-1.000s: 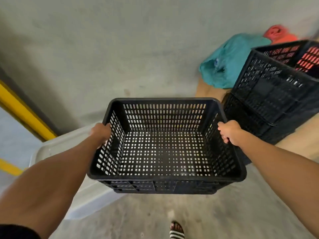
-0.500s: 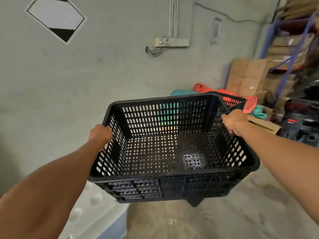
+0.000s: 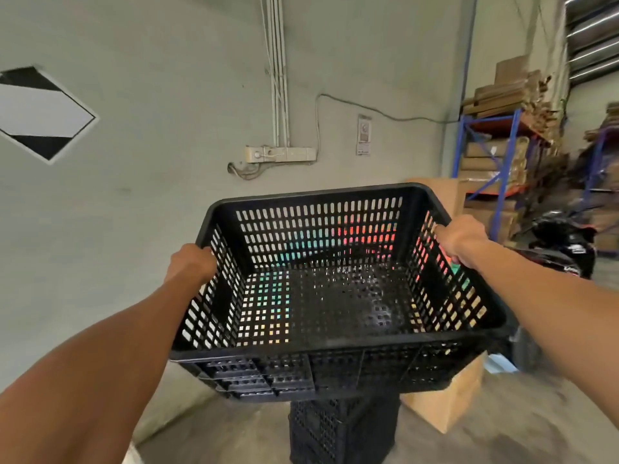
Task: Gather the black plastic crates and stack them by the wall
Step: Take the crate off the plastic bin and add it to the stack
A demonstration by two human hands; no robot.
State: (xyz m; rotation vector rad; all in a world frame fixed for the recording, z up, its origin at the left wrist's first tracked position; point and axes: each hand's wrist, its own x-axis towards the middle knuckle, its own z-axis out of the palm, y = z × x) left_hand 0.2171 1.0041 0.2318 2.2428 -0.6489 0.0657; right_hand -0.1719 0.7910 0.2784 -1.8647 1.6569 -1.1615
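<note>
left hand (image 3: pixel 191 262) fingers curled on crate (image 3: pixel 335 296) rim | right hand (image 3: pixel 460 241) grips opposite rim | above stacked crates (image 3: pixel 341 430)

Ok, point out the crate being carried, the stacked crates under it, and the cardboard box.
carried crate (image 3: pixel 335 306), head view, inside floor
stacked crates (image 3: pixel 338 430), head view, front wall
cardboard box (image 3: pixel 445 400), head view, front face

Pale grey-green wall (image 3: pixel 167 212) with a black-and-white diamond sign (image 3: pixel 37 112), vertical conduit (image 3: pixel 278 72) to a socket box (image 3: pixel 281 154), blue shelving (image 3: pixel 502 155) stacked with cardboard, grey concrete floor (image 3: pixel 502 440), cardboard box (image 3: pixel 449 400)
</note>
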